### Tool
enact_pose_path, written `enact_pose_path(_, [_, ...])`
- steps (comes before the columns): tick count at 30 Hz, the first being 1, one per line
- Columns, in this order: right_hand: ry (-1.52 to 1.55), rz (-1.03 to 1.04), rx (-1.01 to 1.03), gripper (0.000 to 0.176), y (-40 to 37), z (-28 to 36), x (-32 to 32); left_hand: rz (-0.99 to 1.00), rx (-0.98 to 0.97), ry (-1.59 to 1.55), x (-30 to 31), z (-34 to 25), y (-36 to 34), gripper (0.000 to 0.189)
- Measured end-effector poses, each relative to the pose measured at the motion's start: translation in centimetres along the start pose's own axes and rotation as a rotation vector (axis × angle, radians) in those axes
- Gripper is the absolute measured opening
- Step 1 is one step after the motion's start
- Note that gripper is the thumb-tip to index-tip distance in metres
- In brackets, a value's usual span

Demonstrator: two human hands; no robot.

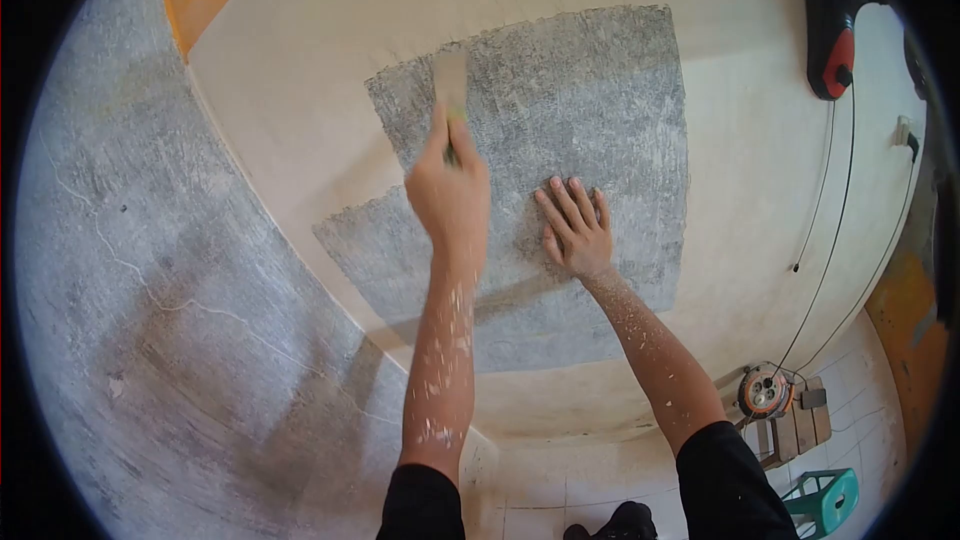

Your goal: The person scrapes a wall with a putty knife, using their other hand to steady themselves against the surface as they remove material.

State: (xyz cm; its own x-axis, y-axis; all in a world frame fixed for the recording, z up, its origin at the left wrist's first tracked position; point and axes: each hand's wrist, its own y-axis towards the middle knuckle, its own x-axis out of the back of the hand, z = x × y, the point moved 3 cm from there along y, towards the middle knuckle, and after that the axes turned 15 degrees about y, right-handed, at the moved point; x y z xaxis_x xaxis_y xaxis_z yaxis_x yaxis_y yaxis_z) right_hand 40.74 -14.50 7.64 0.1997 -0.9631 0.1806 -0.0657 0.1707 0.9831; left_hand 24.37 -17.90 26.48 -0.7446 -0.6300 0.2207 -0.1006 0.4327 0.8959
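Note:
My left hand [447, 202] is closed round the handle of a scraper [451, 80], a flat putty-knife type that is slightly blurred. Its blade points up at the ragged top edge of a bare grey patch [600, 90] on the wall. Lower and to the right, my right hand [577, 233] lies flat on that patch, fingers spread and holding nothing. Pale flakes speckle both forearms. Cream paint [330, 40] surrounds the stripped area.
A grey wall [150, 190] meets the cream one at a corner on the left. Cables hang at the right beside a black-and-red device [832, 30]. Below are a cable reel [765, 392], a wooden stool [806, 425] and a green plastic stool [835, 503] on the tiled floor.

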Motion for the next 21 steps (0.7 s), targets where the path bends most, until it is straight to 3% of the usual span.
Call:
enact_pose_path(4, [0.093,0.053,-0.018,0.055,0.2,-0.1,0.7,-0.011,0.025,0.078,0.6,-3.3,3.6,0.034])
enact_pose_path(10, [0.319,0.211,0.010,0.055,-0.1,-2.7,4.3,0.045,0.020,0.062,-1.8,-4.0,-3.4,0.037])
enact_pose_path(16, [0.139,-0.085,-0.029,0.051,0.6,-10.0,9.6,0.065,0.162,0.059,-1.4,-7.6,-0.9,0.039])
enact_pose_path(18, [0.064,-0.048,-0.030,0.051,0.0,-11.1,8.9,0.096,0.238,0.002,-2.3,-7.3,-2.8,0.040])
enact_pose_path(21, [0.011,-0.043,0.014,0.049,0.0,-11.5,8.9,0.066,0.127,0.036,-4.7,-8.0,-5.2,0.040])
